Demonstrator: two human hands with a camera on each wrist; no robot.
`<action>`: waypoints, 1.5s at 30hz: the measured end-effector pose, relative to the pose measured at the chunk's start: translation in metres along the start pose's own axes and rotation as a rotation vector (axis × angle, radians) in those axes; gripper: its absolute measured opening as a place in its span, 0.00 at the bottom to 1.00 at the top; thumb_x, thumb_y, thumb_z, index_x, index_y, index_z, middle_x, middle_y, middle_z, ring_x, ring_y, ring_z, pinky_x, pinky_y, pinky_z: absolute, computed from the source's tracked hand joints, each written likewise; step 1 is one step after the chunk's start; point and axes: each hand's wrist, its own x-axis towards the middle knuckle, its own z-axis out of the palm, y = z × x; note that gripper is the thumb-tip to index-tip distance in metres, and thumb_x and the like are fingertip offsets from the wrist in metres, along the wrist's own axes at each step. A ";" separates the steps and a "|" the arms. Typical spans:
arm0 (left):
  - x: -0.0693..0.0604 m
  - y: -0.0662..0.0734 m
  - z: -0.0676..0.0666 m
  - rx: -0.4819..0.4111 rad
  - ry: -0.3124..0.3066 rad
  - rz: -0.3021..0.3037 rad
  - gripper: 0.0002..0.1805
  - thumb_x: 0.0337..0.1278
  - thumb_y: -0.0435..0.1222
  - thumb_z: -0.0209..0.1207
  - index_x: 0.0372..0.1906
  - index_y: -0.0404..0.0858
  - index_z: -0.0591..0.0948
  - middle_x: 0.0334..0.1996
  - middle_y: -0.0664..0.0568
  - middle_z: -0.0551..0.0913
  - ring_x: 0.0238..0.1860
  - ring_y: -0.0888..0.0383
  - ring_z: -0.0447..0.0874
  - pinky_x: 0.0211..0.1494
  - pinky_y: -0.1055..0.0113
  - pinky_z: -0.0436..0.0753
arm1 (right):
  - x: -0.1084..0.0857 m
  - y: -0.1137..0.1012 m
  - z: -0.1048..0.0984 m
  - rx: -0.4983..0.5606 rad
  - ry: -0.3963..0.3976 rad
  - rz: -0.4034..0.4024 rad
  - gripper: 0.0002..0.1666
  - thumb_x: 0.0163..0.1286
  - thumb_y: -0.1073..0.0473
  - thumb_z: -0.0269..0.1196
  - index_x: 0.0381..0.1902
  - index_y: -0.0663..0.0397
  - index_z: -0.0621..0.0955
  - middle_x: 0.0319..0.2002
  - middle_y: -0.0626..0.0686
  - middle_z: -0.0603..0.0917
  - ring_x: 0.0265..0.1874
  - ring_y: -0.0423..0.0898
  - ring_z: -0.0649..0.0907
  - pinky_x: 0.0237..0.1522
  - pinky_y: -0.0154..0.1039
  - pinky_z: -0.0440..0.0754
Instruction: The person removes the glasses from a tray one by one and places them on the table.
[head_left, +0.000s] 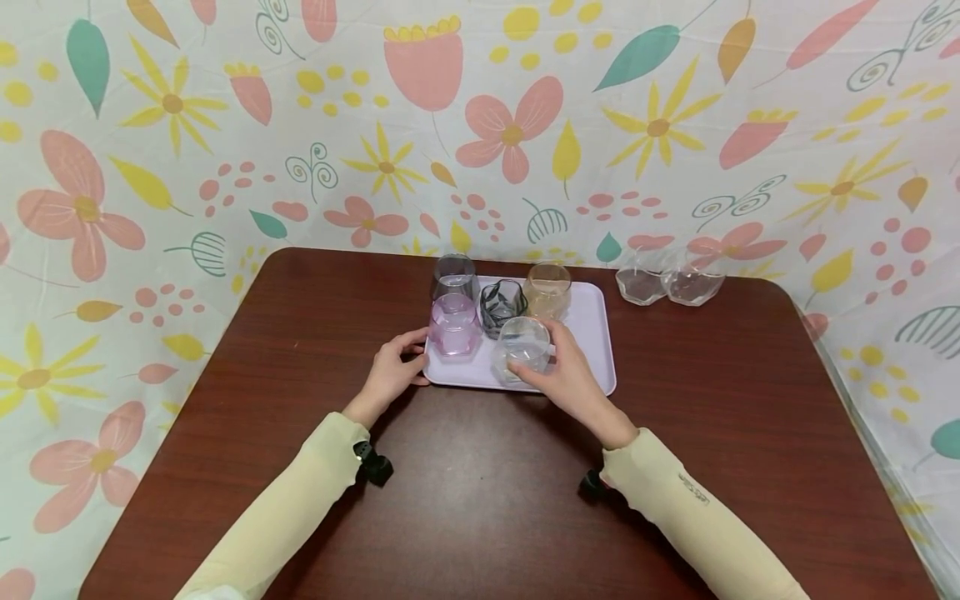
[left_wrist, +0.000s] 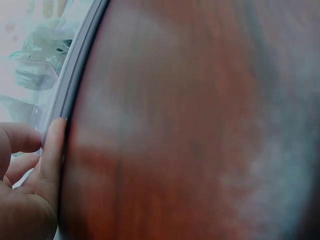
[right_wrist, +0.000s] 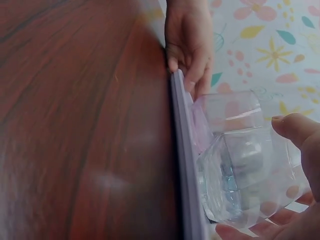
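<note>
Left hand on the tray, right hand round the clear glass!

We start on the far left, where a pale sleeve runs up the brown table, a black strap at its wrist. And there's the left hand, pinching the pale lilac tray by its left rim near the front corner; the left wrist view has one finger lying along the outside of that rim, others bent over the inner side.

Onto the tray itself: the pink glass stands just inside that left end, and behind it, at the back, a grey glass. Next along comes a dark faceted glass, right in the cluster. In front of that, near the tray's front edge, here's the clear glass, and the right hand has it firmly gripped, thumb on one side, fingers round the other! Whether its base sits fully down, I can't tell.

Behind the hand, an amber glass stands towards the tray's back edge. Further right, beyond the tray, two other clear glasses stand side by side near the table's back edge, up against the flowered cloth.
</note>
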 end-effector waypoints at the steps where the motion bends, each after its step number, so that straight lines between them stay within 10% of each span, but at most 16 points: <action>1: 0.000 0.001 0.000 0.005 0.001 -0.001 0.27 0.67 0.23 0.57 0.71 0.32 0.76 0.59 0.32 0.76 0.57 0.44 0.77 0.30 0.67 0.91 | -0.001 0.000 -0.004 -0.003 0.004 0.003 0.47 0.60 0.58 0.77 0.72 0.65 0.67 0.66 0.68 0.73 0.65 0.64 0.75 0.60 0.62 0.82; 22: 0.011 0.021 0.001 0.219 0.007 -0.044 0.35 0.55 0.22 0.57 0.72 0.35 0.76 0.58 0.35 0.79 0.47 0.46 0.81 0.26 0.61 0.91 | -0.020 0.016 -0.072 -0.042 0.131 0.050 0.45 0.63 0.61 0.76 0.72 0.65 0.66 0.64 0.66 0.73 0.60 0.60 0.76 0.57 0.63 0.83; 31: 0.011 0.018 0.001 0.104 0.006 -0.057 0.35 0.55 0.20 0.59 0.71 0.34 0.76 0.59 0.34 0.79 0.44 0.50 0.82 0.26 0.64 0.90 | -0.031 0.024 -0.094 -0.051 0.165 0.058 0.45 0.64 0.63 0.75 0.74 0.63 0.65 0.65 0.66 0.74 0.57 0.59 0.78 0.48 0.18 0.79; 45: 0.010 0.016 -0.005 0.055 -0.044 -0.088 0.33 0.62 0.23 0.60 0.73 0.36 0.74 0.63 0.36 0.77 0.50 0.48 0.81 0.30 0.64 0.91 | -0.043 0.046 -0.130 -0.116 0.261 0.096 0.47 0.61 0.67 0.76 0.74 0.60 0.66 0.62 0.63 0.76 0.48 0.38 0.78 0.44 0.15 0.79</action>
